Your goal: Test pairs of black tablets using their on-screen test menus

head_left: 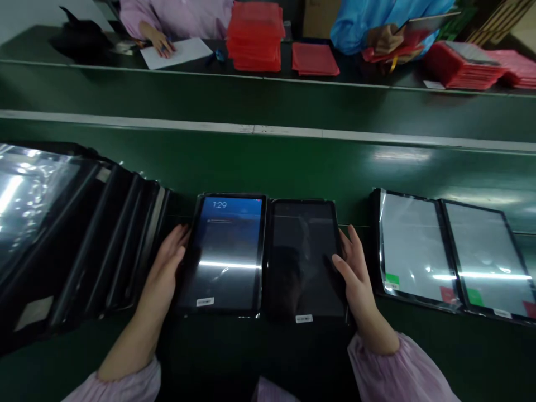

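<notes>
Two tablets lie side by side in front of me. The left tablet (pixel 228 240) is lit, with a blue lock screen reading 1:29 and a small white label near its bottom. Its neighbour, the right tablet (pixel 304 257), has a dark screen and a similar label at its lower edge. My left hand (pixel 167 265) is closed at the left tablet's outer edge, thumb and fingers against the side. At the far side of the dark tablet, my right hand (pixel 355 271) grips the edge with the thumb on the front. The fingers' undersides are hidden.
A leaning row of black tablets (pixel 113 234) fills the left. On the right lie two tablets with pale screens (pixel 414 245) and green and red stickers. Across the green bench, two people work beside stacked red sleeves (pixel 255 39); one person's gloved hands hold a tablet (pixel 431 22).
</notes>
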Demonstrator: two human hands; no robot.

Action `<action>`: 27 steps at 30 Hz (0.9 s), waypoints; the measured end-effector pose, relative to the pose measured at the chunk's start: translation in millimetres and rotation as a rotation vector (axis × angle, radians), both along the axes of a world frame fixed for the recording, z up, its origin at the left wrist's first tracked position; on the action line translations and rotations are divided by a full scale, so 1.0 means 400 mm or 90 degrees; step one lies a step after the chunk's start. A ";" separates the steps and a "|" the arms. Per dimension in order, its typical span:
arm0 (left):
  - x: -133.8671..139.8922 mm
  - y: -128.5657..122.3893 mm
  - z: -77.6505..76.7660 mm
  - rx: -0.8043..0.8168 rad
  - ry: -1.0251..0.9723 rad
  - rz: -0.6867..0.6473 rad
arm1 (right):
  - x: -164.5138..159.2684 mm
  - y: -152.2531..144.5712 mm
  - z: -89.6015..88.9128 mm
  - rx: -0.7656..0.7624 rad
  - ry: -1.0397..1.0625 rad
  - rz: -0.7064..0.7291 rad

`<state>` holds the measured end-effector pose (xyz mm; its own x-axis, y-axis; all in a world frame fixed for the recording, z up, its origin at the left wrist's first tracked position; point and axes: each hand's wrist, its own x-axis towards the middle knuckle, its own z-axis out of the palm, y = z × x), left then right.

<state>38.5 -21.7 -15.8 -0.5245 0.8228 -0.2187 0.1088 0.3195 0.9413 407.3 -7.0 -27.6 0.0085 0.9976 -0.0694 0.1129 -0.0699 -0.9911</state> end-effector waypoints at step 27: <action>0.015 0.069 -0.039 0.056 -0.029 -0.089 | -0.022 0.019 0.135 0.357 -0.414 -0.001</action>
<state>44.5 5.9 -31.6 -0.3953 0.9038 -0.1642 0.1020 0.2209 0.9699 398.6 0.7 26.4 -0.1221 0.8830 0.4532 0.6707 0.4100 -0.6181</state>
